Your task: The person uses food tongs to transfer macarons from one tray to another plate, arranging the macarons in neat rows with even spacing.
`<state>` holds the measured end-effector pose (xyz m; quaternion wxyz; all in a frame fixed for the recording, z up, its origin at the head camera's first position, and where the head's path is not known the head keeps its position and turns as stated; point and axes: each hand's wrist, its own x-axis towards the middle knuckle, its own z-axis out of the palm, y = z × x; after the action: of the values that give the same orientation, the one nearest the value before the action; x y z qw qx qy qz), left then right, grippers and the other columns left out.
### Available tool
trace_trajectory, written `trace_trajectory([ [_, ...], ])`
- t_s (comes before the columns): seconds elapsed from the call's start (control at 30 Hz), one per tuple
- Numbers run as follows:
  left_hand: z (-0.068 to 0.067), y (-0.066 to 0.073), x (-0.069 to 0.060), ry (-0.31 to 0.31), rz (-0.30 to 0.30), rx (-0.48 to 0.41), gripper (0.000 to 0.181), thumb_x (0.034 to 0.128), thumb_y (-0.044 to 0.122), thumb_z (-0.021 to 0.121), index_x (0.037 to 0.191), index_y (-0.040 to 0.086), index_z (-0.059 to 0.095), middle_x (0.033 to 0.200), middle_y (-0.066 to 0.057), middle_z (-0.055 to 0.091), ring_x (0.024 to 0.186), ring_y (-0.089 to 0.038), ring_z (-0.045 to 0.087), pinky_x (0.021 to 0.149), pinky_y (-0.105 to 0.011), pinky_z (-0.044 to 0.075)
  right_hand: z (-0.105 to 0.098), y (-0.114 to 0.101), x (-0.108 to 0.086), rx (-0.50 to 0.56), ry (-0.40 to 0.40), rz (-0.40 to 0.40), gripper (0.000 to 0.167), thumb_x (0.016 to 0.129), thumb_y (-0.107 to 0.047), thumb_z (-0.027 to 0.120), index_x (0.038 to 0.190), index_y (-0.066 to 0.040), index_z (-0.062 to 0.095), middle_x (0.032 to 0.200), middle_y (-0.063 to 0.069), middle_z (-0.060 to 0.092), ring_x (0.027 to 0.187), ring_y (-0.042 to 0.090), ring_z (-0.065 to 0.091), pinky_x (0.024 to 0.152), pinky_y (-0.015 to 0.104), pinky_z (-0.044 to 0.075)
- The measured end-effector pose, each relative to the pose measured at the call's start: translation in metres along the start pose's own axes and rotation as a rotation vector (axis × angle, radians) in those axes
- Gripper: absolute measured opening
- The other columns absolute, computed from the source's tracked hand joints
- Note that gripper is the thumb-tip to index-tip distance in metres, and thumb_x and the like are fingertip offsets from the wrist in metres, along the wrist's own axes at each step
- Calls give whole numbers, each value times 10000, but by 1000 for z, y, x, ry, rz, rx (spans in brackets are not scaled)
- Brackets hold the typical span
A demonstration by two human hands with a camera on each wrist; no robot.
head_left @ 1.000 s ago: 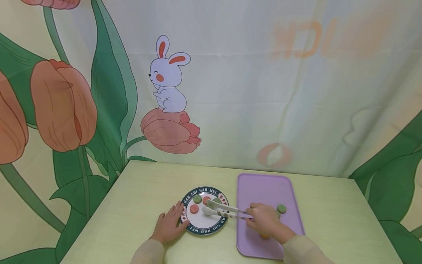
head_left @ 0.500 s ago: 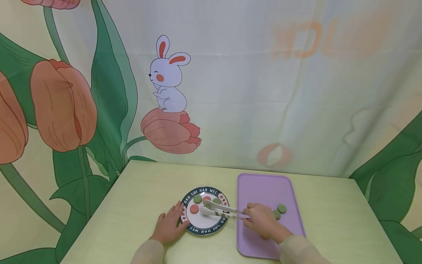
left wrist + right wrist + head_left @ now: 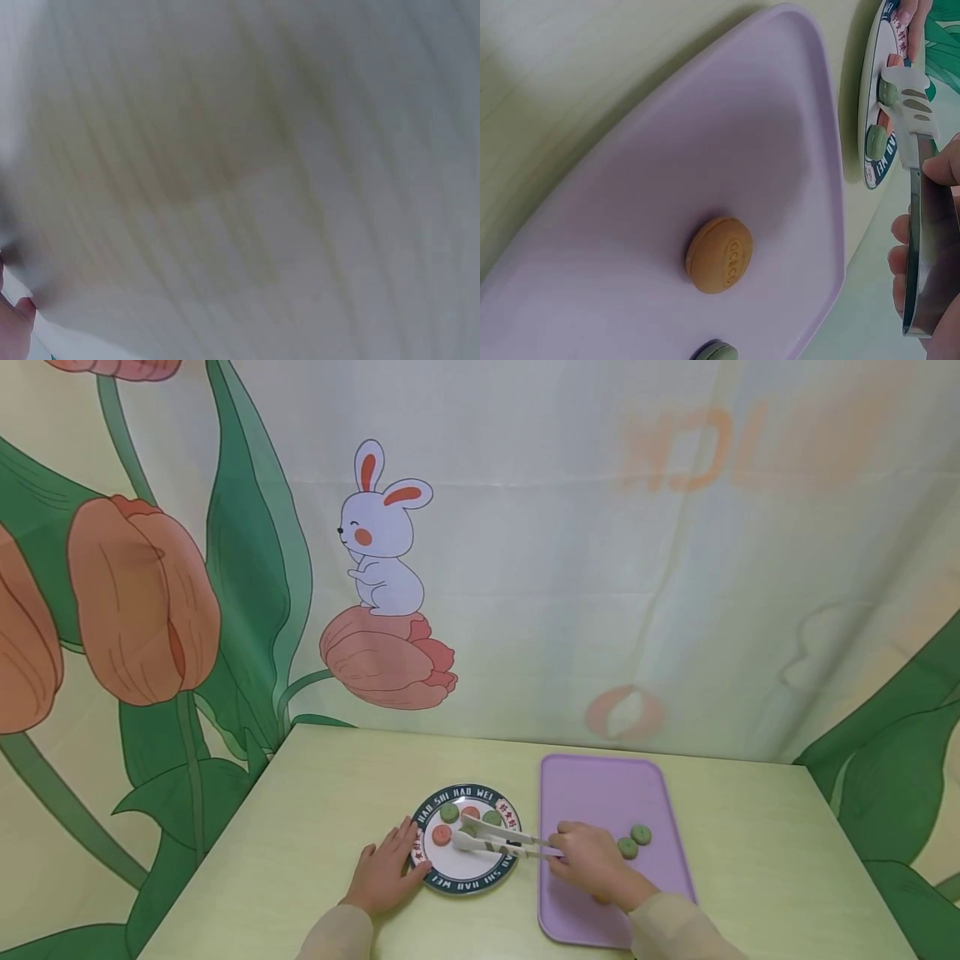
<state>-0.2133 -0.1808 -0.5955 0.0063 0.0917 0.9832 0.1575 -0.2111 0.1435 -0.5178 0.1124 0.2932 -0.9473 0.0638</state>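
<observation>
My right hand (image 3: 596, 862) grips a pair of tongs (image 3: 510, 842) with metal arms and pale tips, reaching left over the round plate (image 3: 467, 885). In the right wrist view a green macaron (image 3: 887, 91) shows at the tong tips; whether they pinch it, I cannot tell. On the plate, a red macaron (image 3: 442, 835) and a green macaron (image 3: 448, 812) lie left of the tongs, with another green macaron (image 3: 492, 818) behind them. My left hand (image 3: 386, 870) rests against the plate's left rim, fingers extended. Only fingertips (image 3: 19, 322) show in the left wrist view.
A purple tray (image 3: 600, 785) lies right of the plate, under my right hand. Two green macarons (image 3: 634, 842) lie close together on its right side. An orange macaron (image 3: 720, 255) sits nearer its front. Behind the table hangs a printed cloth (image 3: 525, 610).
My right hand has shifted slightly left with the tongs, uncovering the second green macaron on the tray. The left hand and plate have stayed put.
</observation>
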Motion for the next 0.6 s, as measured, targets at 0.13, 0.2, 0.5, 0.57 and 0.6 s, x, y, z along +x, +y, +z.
trace_trajectory([
  [0.13, 1, 0, 0, 3, 1, -3, 703, 841, 545, 432, 1392, 136, 283, 1462, -23, 246, 1307, -280, 301, 1003, -568, 238, 0, -1, 0, -6, -2, 6, 141, 719, -259, 625, 770, -132, 661, 629, -85, 456, 514, 47, 366, 418, 163, 299],
  [0.2, 1, 0, 0, 6, 2, -3, 702, 841, 545, 432, 1392, 136, 284, 1461, -24, 247, 1306, -281, 302, 1002, -569, 238, 0, -1, 0, -6, -2, 7, 137, 716, -257, 626, 765, -133, 658, 627, -85, 451, 511, 49, 364, 415, 165, 297],
  [0.5, 1, 0, -1, 6, -1, -8, 703, 839, 544, 434, 1392, 137, 283, 1462, -25, 245, 1307, -279, 299, 1005, -566, 236, -2, -2, -1, -8, -22, 4, 169, 712, -271, 629, 781, -118, 653, 631, -74, 453, 516, 53, 371, 415, 165, 300],
  [0.57, 1, 0, -1, 6, -2, -6, 704, 840, 548, 430, 1393, 138, 282, 1462, -25, 245, 1308, -278, 299, 1006, -565, 235, -3, -2, -1, -5, -23, 2, 179, 711, -274, 630, 791, -116, 655, 635, -74, 457, 520, 51, 374, 418, 162, 302],
  [0.6, 1, 0, -1, 5, -2, -4, 706, 840, 551, 426, 1394, 139, 280, 1462, -24, 243, 1309, -278, 297, 1007, -566, 234, -3, -2, -2, -4, -22, 2, 180, 711, -275, 631, 791, -116, 655, 636, -75, 458, 522, 50, 375, 419, 161, 302],
])
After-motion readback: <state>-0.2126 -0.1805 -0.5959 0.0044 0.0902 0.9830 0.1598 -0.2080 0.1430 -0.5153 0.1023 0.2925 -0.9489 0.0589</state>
